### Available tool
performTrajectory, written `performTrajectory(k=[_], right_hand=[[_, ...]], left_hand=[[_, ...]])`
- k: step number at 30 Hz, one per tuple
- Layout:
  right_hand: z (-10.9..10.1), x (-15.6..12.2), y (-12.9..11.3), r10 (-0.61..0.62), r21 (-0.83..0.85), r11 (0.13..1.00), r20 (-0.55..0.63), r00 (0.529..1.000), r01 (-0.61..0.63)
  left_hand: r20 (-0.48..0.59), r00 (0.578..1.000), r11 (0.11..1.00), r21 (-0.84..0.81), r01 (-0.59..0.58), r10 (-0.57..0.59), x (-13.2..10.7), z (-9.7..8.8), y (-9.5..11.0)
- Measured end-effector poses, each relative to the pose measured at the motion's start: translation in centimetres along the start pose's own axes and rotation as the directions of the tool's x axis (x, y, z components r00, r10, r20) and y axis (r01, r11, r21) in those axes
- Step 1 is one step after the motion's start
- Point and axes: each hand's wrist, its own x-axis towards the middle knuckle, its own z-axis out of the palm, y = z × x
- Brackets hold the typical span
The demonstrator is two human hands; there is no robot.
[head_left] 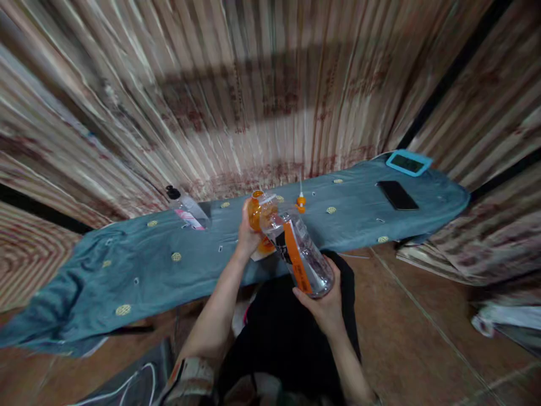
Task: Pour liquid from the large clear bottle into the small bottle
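My left hand [248, 234] is closed around a small see-through orange bottle [254, 213], whose round mouth faces up. In my right hand [327, 299] is the lower end of a large clear plastic bottle [315, 256] with an orange, black and white label. This bottle leans up and to the left, its neck end close to the orange bottle's top; whether the two touch I cannot tell. An orange pump head [301, 203] with a thin upright tube stands on the cloth just beyond. Below my left hand shows an orange and white patch, partly hidden.
A blue patterned cloth [198, 282] covers the long narrow board. A clear bottle with a black cap [188, 210] stands at the left. To the right lie a dark phone [397, 195] and a blue-framed device [409, 163]. Striped curtains [270, 101] hang behind.
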Motion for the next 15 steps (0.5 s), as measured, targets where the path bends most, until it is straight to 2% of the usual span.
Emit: performTrajectory(k=[6,15], right_hand=[[0.1,-0.3,0.2,0.007,-0.010,1.000,0.002,1.000,-0.007],[0.4,-1.2,0.1,-0.026,-0.103,0.995,-0.063,0.998,0.019]], left_hand=[[-0.017,1.000,1.000,0.005,0.011,-0.011,0.0,-0.1,-0.5],[-0.024,0.998,0.998,-0.037,0.052,-0.053,0.1,0.1,-0.6]])
